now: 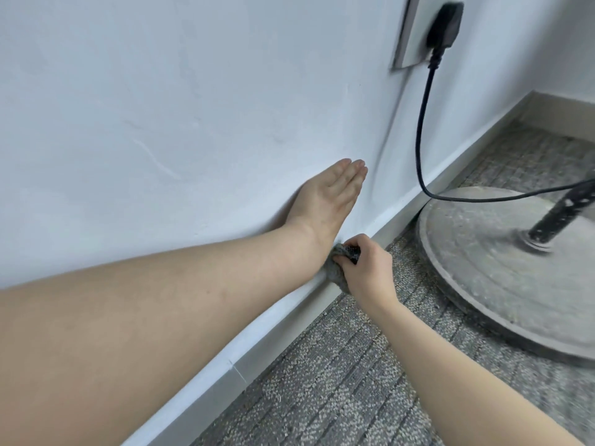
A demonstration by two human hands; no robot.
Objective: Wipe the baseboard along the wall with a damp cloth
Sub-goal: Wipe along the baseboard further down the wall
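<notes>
**Cloth on the baseboard, round stand base close ahead**

Status from my end:

- Right hand [363,268] has its fingers curled round a small grey cloth [336,272], bunched into a wad and pressed against the baseboard [273,342] where it meets the wall [161,107]. Firm wrap, with the thumb side on top.
- Left hand [325,194] lies flat on the wall just above the cloth, fingers straight and together, holding nothing. I read it as a brace.
- The baseboard runs diagonally from lower left to upper right, between the wall and the grey carpet [338,381].

Handling, my judgement:

- The cloth is soft and light and should mould to the top lip and the face. Keep it wadded in the palm so no loose edge drags on the carpet. I can't confirm from here that it's damp.
- The baseboard is rigid and fixed, so it should take steady pressure.

Watch:

- A dusty round stand base [502,284] sits on the carpet just beside the baseboard, further along the wall.
- A black cable [421,123] hangs from a plug [446,24] down across the skirting line, so a wet cloth should stay off it.
</notes>
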